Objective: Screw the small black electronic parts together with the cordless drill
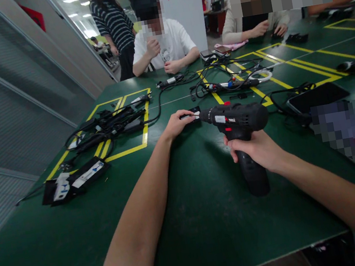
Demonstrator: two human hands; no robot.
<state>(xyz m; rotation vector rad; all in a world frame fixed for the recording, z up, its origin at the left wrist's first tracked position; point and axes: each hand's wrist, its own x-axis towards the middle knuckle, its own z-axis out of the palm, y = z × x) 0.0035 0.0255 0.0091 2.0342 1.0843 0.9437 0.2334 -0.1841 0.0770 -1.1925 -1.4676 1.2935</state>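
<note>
My right hand (258, 149) is wrapped round the grip of a black cordless drill (240, 120), which stands upright on its base on the green table (192, 221). The drill's nose points left. My left hand (177, 123) pinches a small dark bit (191, 114) right at the drill's chuck. Both forearms reach in from the bottom edge.
A tangle of black cables and chargers (111, 123) lies in a yellow-taped box at the left. A flat black pouch (76, 179) lies nearer the left edge. More cables and tools (233, 82) lie beyond the drill; a phone (316, 97) lies right. Other people sit at the far side.
</note>
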